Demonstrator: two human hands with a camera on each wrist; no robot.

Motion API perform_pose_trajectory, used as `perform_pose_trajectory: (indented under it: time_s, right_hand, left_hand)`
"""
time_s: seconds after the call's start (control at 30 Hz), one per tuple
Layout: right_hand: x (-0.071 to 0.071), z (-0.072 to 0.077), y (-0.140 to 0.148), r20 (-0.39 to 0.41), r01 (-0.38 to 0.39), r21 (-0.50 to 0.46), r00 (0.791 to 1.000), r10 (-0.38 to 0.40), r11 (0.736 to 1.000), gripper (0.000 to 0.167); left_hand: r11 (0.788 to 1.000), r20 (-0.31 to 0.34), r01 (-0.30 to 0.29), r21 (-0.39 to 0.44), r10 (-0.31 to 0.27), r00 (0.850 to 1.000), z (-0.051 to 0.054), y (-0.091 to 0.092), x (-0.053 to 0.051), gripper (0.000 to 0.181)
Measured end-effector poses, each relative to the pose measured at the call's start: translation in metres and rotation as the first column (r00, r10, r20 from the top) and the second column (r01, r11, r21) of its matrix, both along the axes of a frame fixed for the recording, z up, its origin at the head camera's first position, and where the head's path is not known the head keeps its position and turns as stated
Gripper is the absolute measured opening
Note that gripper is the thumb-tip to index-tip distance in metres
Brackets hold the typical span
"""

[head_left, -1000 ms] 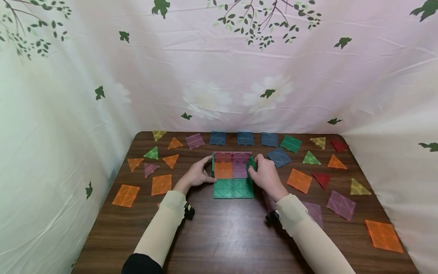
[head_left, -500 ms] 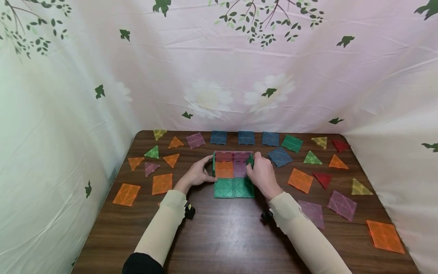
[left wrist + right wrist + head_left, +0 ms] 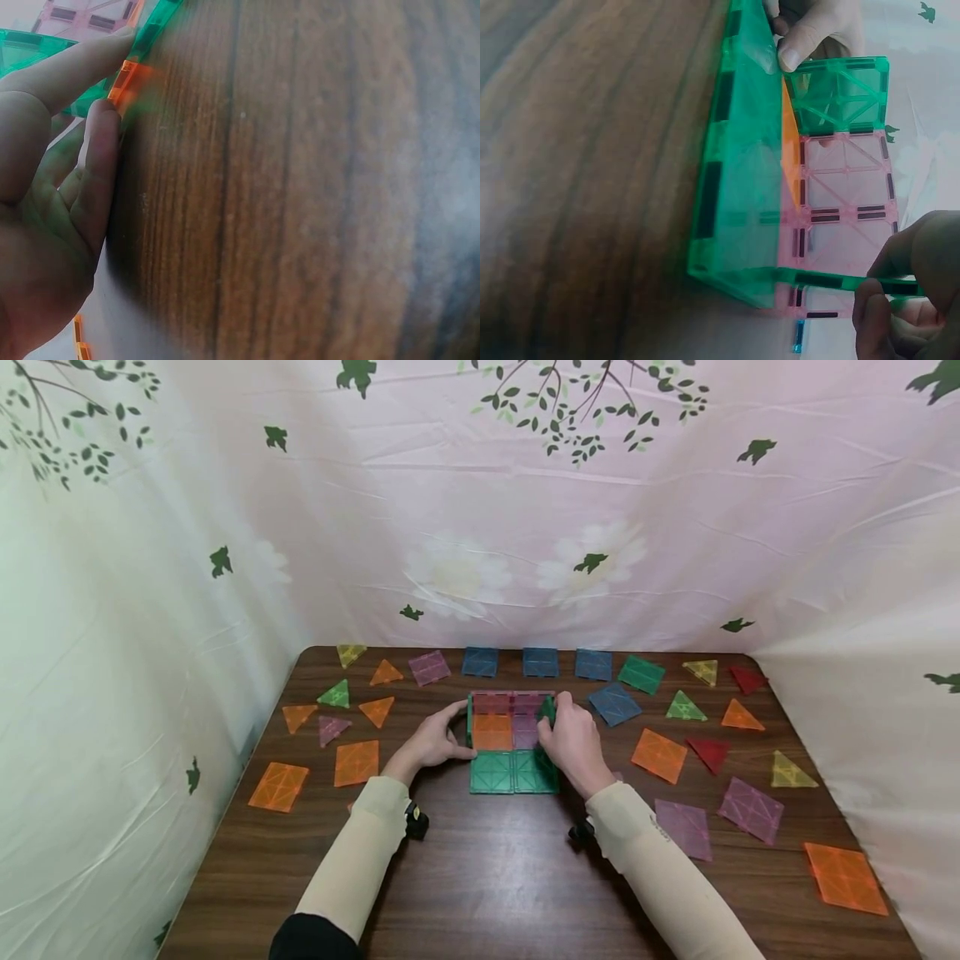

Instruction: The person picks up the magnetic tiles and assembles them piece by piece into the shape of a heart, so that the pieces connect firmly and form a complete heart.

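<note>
In the head view, a structure of translucent magnetic tiles stands mid-table. Two green tiles (image 3: 492, 773) lie flat in front. Behind them lie an orange tile (image 3: 492, 733) and a purple tile (image 3: 522, 735), backed by two upright pink tiles (image 3: 493, 702). My left hand (image 3: 431, 742) holds the upright green tile (image 3: 840, 94) on the left side, its thumb at the front corner. With thumb and fingers, my right hand (image 3: 576, 745) pinches the upright green tile (image 3: 829, 280) on the right side. In the right wrist view, this tile's lower edge meets the base; part of it is covered by my fingers.
Loose tiles lie around the structure: several blue squares (image 3: 480, 662) at the back, orange squares (image 3: 356, 763) and small triangles (image 3: 376, 711) at the left, and purple squares (image 3: 683, 829), more orange squares (image 3: 659, 756) and triangles at the right. A printed curtain (image 3: 480, 527) hangs behind.
My right hand has moved slightly left with the green tile, which now stands straighter at the structure's right side. My left hand has stayed in place.
</note>
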State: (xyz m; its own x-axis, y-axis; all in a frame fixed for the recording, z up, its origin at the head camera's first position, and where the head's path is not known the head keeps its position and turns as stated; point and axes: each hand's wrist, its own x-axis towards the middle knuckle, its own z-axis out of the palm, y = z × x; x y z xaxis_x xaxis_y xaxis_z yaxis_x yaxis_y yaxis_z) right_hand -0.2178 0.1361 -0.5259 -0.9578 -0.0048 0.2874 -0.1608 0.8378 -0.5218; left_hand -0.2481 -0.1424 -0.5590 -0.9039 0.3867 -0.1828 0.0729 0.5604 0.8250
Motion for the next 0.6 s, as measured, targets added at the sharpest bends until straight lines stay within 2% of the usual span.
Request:
perform_pose_trajectory:
  time_s: [0.23,0.6]
  right_hand:
    - [0.005,-0.008,0.002,0.044,-0.014,-0.015,0.999,0.014,1.0,0.03]
    - [0.008,-0.015,0.004,0.04,0.014,-0.061,0.999,-0.011,0.998,0.027]
  left_hand:
    - [1.0,0.001,-0.003,0.0,0.003,1.0,-0.001,0.0,-0.001,0.101]
    - [1.0,0.004,-0.008,-0.004,0.008,1.0,-0.001,0.001,-0.001,0.101]
